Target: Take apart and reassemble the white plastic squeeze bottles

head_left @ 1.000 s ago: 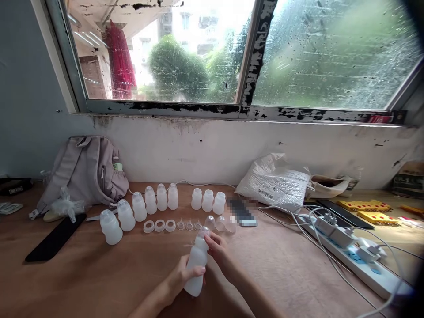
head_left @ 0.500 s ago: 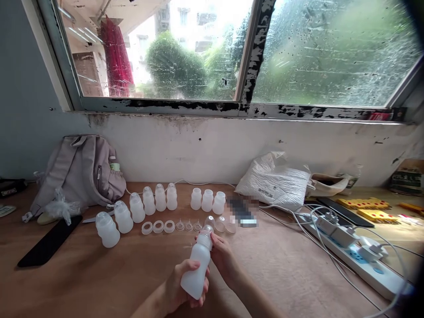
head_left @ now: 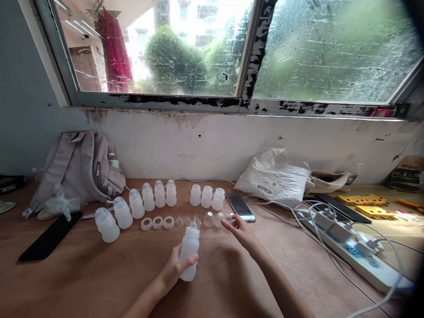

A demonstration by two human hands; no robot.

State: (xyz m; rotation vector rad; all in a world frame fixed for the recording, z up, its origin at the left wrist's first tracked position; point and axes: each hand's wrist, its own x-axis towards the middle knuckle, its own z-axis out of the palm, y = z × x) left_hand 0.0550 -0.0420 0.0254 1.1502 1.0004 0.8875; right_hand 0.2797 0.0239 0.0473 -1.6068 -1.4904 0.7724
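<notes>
1. The left hand (head_left: 177,267) is wrapped around the body of a white bottle (head_left: 189,252), holding it upright near the middle of the bench (head_left: 82,274), toward its front edge. The bottle carries a teat on its neck but no clear cap.
2. The right hand (head_left: 241,229) is loosely spread, holding nothing, its fingertips just beside the clear caps (head_left: 217,218) lying in the row of loose parts.
3. Judged done: six capped bottles (head_left: 137,205) stand in a curve toward the back left of the bench.
4. Judged left: three open bottles (head_left: 206,197) near the back edge, with three collar rings (head_left: 157,222) and small teats (head_left: 187,221) lying in front of them, plus the cap for the bottle in hand.
5. A backpack (head_left: 79,165) leans at the back left corner; a power strip (head_left: 361,254) and cables lie toward the right edge.
</notes>
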